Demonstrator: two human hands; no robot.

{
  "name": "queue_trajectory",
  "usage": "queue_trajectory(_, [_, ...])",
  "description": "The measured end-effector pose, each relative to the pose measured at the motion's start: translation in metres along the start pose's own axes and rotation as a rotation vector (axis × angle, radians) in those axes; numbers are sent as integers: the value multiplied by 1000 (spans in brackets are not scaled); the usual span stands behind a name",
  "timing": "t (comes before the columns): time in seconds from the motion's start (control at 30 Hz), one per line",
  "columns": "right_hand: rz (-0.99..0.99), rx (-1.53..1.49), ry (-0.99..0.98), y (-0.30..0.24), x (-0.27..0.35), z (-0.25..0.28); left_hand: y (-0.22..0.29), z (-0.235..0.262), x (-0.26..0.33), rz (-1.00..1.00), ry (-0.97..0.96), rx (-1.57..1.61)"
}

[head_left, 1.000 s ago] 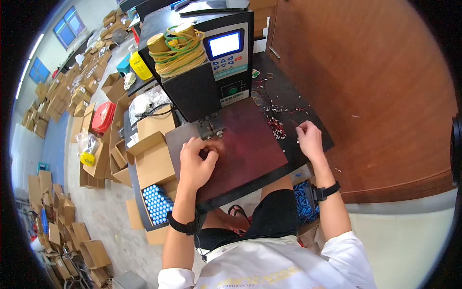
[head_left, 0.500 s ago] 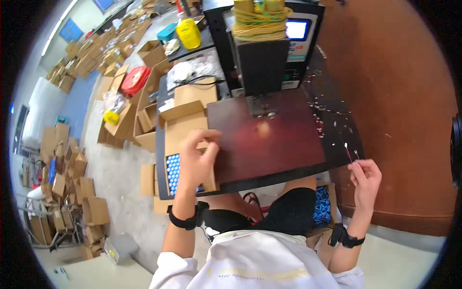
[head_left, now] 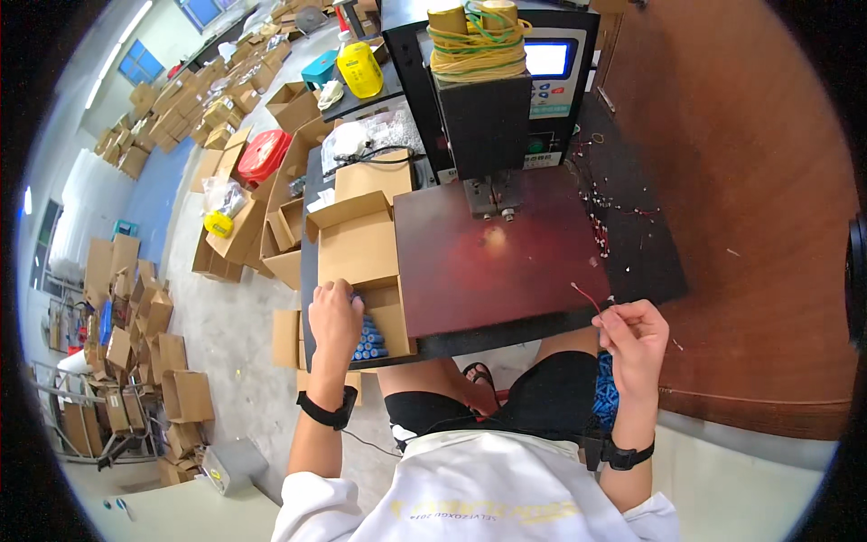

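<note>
Dark red worktop (head_left: 506,262) as reference: at its near right corner, right hand (head_left: 635,336) pinches a thin red wire (head_left: 585,296). Left of it, left hand (head_left: 335,316) curls into an open brown carton (head_left: 361,248) over blue cells (head_left: 370,336). Beyond stands a black machine (head_left: 492,99) with lit screen (head_left: 546,59).

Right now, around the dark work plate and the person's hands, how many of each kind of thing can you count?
Hands: 2, left hand, right hand
Black wristbands: 2, one, other
Open cardboard box of blue cells: 1
Thin red wire pinched in the right hand: 1
Machine with lit screen: 1
Total: 7
</note>
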State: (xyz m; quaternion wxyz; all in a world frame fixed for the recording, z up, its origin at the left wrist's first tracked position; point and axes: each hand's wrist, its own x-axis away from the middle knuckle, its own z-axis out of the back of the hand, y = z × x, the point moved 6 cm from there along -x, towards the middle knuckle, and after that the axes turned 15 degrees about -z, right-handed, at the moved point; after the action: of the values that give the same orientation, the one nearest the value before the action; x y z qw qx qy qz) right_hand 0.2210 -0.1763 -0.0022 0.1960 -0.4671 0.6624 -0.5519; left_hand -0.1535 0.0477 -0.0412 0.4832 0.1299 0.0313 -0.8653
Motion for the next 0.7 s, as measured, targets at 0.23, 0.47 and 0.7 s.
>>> queue_trajectory(0.23, [227, 259, -25, -10, 7, -13, 1, 11, -8, -70, 32, 116])
queue_trajectory(0.47, [581, 576, -146, -31, -3, -48, 48, 70, -26, -44, 250, 848])
queue_trajectory(0.7, [482, 538, -164, -21, -33, -50, 116, 66, -49, -469, 68, 466])
